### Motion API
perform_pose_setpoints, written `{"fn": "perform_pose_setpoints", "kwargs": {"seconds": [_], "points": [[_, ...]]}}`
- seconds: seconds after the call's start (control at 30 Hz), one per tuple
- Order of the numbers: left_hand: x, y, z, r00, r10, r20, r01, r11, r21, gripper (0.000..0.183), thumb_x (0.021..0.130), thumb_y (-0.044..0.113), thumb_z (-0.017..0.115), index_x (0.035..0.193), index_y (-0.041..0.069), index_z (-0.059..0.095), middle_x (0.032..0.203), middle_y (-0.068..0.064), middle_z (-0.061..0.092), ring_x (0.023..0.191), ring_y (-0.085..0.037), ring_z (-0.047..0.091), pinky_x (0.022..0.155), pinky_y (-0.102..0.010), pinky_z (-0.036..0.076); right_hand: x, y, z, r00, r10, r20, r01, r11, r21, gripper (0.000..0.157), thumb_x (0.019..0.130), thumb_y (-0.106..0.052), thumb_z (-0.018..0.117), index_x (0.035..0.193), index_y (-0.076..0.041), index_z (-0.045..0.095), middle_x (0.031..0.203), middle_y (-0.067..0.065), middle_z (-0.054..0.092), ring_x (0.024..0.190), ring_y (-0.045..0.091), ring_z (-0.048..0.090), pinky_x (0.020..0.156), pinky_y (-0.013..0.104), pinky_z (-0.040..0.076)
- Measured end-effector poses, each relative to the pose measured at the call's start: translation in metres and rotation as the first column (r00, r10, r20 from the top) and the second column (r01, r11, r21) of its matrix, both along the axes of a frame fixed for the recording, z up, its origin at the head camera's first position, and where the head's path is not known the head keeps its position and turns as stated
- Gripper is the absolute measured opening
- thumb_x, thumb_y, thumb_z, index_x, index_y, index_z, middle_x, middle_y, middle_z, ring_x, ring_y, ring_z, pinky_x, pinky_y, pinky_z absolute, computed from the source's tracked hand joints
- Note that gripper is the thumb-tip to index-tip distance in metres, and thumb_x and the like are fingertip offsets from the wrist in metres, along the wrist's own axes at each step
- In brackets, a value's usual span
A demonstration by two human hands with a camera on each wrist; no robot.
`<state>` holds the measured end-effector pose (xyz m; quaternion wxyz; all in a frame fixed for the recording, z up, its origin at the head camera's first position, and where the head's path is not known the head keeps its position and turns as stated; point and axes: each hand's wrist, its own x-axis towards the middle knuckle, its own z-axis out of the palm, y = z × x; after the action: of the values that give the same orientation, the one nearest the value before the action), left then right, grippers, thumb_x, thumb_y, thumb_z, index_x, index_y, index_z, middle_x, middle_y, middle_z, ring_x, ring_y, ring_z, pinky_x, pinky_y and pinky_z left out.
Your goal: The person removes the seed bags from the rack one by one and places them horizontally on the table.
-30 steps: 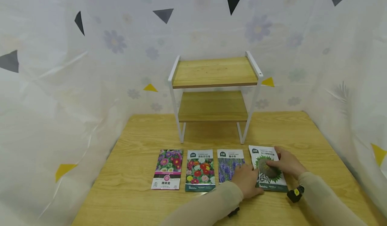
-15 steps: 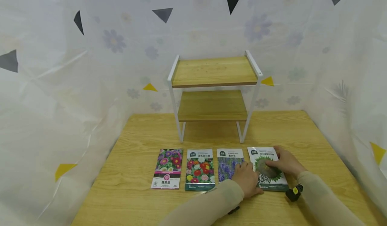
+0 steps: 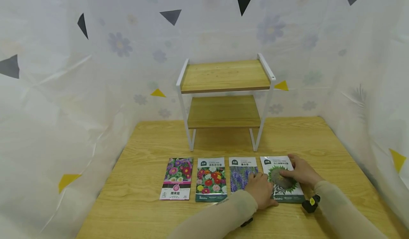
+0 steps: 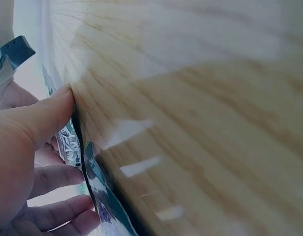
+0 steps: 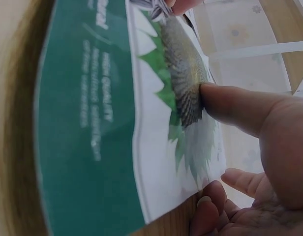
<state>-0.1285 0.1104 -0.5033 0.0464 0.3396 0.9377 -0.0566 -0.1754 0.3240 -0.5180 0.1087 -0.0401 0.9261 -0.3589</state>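
Note:
Four-colour seed packets lie in a row on the wooden table (image 3: pixel 140 217). At the right end is a sunflower seed packet (image 3: pixel 277 162), white with a green base. My right hand (image 3: pixel 303 173) pinches its right side, thumb (image 5: pixel 230 101) on the printed flower head and the other fingers at the edge. Over the gap beside it rests my left hand (image 3: pixel 259 191), thumb (image 4: pixel 55 110) at the packet's lower left edge and fingers loosely spread. That hand overlaps the lower right part of a lavender seed packet (image 3: pixel 239 177), hiding it.
Further left lie a packet with mixed red and white flowers (image 3: pixel 211 180) and a pink-banded daisy packet (image 3: pixel 176 178). Behind the row stands a two-tier shelf (image 3: pixel 227 76) with white legs. Pale sheeting (image 3: pixel 204 36) with flowers and triangles surrounds the table.
The sunflower packet has slid slightly left at its top and sits straighter, with my right hand moving along. My left hand stays almost in place; the other packets keep their places.

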Motion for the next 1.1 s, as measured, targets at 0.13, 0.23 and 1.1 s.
{"fn": "perform_pose_setpoints", "kwargs": {"seconds": [0.13,0.23,1.1], "points": [[-0.0009,0.0005,-0.0019,1.0,0.002,0.0,-0.002,1.0,0.014,0.047,0.071,0.073,0.051,0.094,0.034,0.062,0.111,0.009,0.051,0.104,-0.012,0.045,0.091,-0.041,0.036,0.0,0.0004,-0.0006,1.0,-0.001,0.007,0.001,1.0,-0.015,0.097,0.078,-0.046,0.069,0.14,0.008,0.017,0.112,0.029,0.051,0.094,0.033,0.055,0.069,0.043,0.048],[-0.0011,0.0006,-0.0028,1.0,0.003,0.007,-0.004,0.999,0.035,0.044,0.07,0.072,0.053,0.088,0.033,0.062,0.108,0.009,0.052,0.102,-0.012,0.046,0.09,-0.042,0.036,0.0,0.0001,-0.0005,1.0,0.004,0.004,-0.004,1.0,-0.021,0.097,0.078,-0.044,0.069,0.14,0.009,0.016,0.108,0.026,0.053,0.089,0.028,0.057,0.069,0.041,0.049],[-0.0003,0.0008,-0.0065,1.0,0.014,-0.013,-0.013,0.998,0.064,0.055,0.069,0.072,0.054,0.105,0.031,0.058,0.112,0.008,0.05,0.107,-0.012,0.044,0.09,-0.041,0.038,0.0009,0.0009,0.0011,0.999,0.02,-0.029,-0.02,1.0,0.002,0.095,0.079,-0.048,0.066,0.139,0.01,0.019,0.12,0.036,0.043,0.105,0.045,0.048,0.075,0.049,0.046]]}}
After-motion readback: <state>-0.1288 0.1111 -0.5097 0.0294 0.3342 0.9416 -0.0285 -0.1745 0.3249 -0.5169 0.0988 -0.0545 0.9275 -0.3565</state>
